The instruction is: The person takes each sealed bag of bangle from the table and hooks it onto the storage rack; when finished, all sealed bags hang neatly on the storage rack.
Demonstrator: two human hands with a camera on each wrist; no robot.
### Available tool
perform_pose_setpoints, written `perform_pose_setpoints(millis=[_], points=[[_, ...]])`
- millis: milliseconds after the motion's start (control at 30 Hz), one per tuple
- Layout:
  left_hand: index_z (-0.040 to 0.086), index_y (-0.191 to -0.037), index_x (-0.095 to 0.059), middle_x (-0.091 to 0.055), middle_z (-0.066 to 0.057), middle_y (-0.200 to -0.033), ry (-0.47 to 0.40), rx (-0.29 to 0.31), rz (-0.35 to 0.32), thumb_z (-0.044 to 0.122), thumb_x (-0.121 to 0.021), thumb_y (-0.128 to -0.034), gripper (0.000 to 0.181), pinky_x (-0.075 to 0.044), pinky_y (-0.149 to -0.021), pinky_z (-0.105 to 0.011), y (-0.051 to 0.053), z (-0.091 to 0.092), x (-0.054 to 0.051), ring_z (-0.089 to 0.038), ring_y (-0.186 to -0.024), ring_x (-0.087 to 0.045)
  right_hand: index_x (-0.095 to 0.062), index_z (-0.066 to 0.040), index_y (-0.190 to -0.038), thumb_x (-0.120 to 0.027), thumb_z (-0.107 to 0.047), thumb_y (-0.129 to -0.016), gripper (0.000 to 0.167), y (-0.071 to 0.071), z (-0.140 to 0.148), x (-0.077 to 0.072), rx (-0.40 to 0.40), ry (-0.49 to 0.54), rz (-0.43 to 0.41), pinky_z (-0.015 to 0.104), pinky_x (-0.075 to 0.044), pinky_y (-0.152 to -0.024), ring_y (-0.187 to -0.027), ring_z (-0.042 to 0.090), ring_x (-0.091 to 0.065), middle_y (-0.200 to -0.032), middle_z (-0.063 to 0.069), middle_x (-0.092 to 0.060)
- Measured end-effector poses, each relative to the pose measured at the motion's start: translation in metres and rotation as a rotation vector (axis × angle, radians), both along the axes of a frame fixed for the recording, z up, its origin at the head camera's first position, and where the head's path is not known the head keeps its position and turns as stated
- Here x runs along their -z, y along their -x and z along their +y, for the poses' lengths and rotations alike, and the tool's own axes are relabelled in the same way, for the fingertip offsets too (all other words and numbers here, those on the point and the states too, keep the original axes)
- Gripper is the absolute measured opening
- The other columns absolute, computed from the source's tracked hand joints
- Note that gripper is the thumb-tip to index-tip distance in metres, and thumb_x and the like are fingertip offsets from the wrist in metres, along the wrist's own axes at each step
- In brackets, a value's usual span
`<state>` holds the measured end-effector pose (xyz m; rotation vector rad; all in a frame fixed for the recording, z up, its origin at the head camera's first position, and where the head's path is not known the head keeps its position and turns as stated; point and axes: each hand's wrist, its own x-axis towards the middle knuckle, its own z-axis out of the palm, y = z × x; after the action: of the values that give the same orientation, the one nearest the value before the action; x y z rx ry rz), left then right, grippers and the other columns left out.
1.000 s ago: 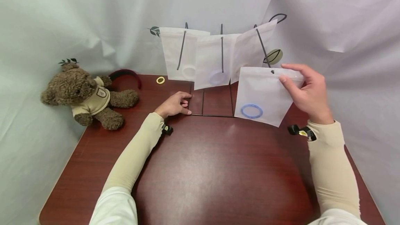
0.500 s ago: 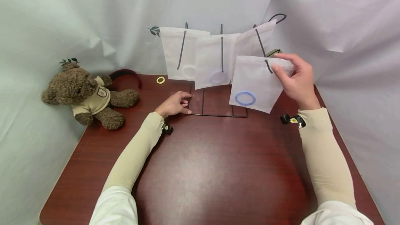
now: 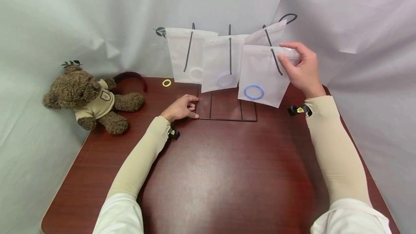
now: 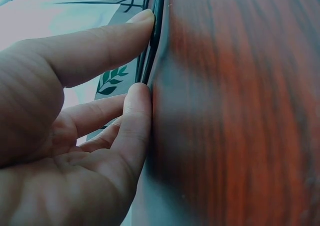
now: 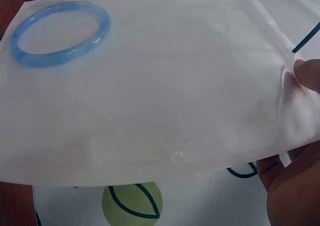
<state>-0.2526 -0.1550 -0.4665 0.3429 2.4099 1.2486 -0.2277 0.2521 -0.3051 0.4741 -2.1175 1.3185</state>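
Note:
My right hand (image 3: 301, 66) pinches the top right corner of a white translucent zip bag (image 3: 260, 66) between thumb and fingers. A blue bangle (image 3: 254, 92) shows in its lower part, also seen in the right wrist view as a blue ring (image 5: 60, 33). The right prong (image 3: 277, 62) of a black wire display rack (image 3: 227, 120) passes through the bag's top hole, its tip sticking out in front. At the rack's front left corner, my left hand (image 3: 180, 108) touches the base wire with thumb and fingertips, fingers extended and apart.
More white bags hang on the rack: one (image 3: 185, 53) on the left prong, one (image 3: 222, 62) on the middle and one behind the held bag. A yellow ring (image 3: 167, 83), a teddy bear (image 3: 94, 98) and a dark red headband (image 3: 130, 76) lie to the left.
My right hand has pushed the bag with the blue bangle back and up along the right prong, so more of the prong sticks out in front. The left hand has stayed put.

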Motion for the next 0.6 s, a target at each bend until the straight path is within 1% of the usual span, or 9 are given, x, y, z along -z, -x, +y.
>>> perform_pose_setpoints(millis=[100,167,300,433,500,600], points=[[0.006,-0.155,-0.051,-0.04,-0.015,-0.16,-0.006,0.0,-0.002,0.002,-0.09,-0.0811,0.084,-0.054,-0.106,-0.037,-0.001,0.0,-0.001,-0.028,-0.127,-0.06,-0.076,0.0,-0.124,-0.074,-0.008,-0.095,0.031,0.007,-0.001,-0.001,-0.002,0.017,-0.011,0.016,-0.047,-0.073,-0.084,0.002,-0.06,-0.104,-0.015,-0.071],[0.006,-0.155,-0.051,-0.04,-0.015,-0.16,-0.012,0.0,-0.002,0.002,-0.09,-0.0808,0.084,-0.054,-0.106,-0.037,-0.002,0.0,-0.001,-0.029,-0.128,-0.06,-0.076,-0.001,-0.124,-0.074,-0.009,-0.095,0.03,0.014,-0.001,0.0,0.005,0.024,-0.017,0.017,-0.048,-0.074,-0.085,0.003,-0.061,-0.104,-0.015,-0.071],[0.005,-0.155,-0.052,-0.04,-0.015,-0.16,-0.018,-0.004,-0.003,0.001,-0.09,-0.08,0.084,-0.053,-0.105,-0.034,-0.001,-0.001,0.0,-0.028,-0.128,-0.059,-0.078,-0.005,-0.123,-0.075,-0.012,-0.094,0.03,0.032,0.003,0.005,0.023,0.025,-0.033,0.017,-0.048,-0.076,-0.087,0.004,-0.062,-0.106,-0.014,-0.072],[0.005,-0.154,-0.052,-0.041,-0.014,-0.159,-0.023,-0.005,-0.002,0.0,-0.09,-0.0795,0.084,-0.053,-0.106,-0.035,0.0,-0.002,0.001,-0.027,-0.127,-0.059,-0.079,-0.01,-0.122,-0.076,-0.012,-0.093,0.029,0.05,0.008,0.012,0.02,0.041,-0.036,0.017,-0.049,-0.077,-0.09,0.006,-0.063,-0.108,-0.009,-0.074],[0.005,-0.154,-0.052,-0.041,-0.014,-0.159,-0.027,-0.003,-0.003,0.0,-0.091,-0.0793,0.084,-0.053,-0.106,-0.036,0.0,-0.002,0.002,-0.027,-0.127,-0.059,-0.08,-0.012,-0.121,-0.077,-0.012,-0.093,0.028,0.056,0.011,0.014,0.017,0.048,-0.03,0.017,-0.049,-0.077,-0.091,0.006,-0.063,-0.11,-0.007,-0.075],[0.005,-0.154,-0.052,-0.041,-0.014,-0.159,-0.028,0.001,-0.003,0.001,-0.091,-0.0793,0.085,-0.053,-0.108,-0.038,0.001,-0.002,0.001,-0.028,-0.127,-0.059,-0.081,-0.015,-0.12,-0.077,-0.013,-0.092,0.028,0.059,0.012,0.014,0.016,0.049,-0.03,0.017,-0.048,-0.079,-0.095,0.007,-0.063,-0.113,-0.005,-0.076]])
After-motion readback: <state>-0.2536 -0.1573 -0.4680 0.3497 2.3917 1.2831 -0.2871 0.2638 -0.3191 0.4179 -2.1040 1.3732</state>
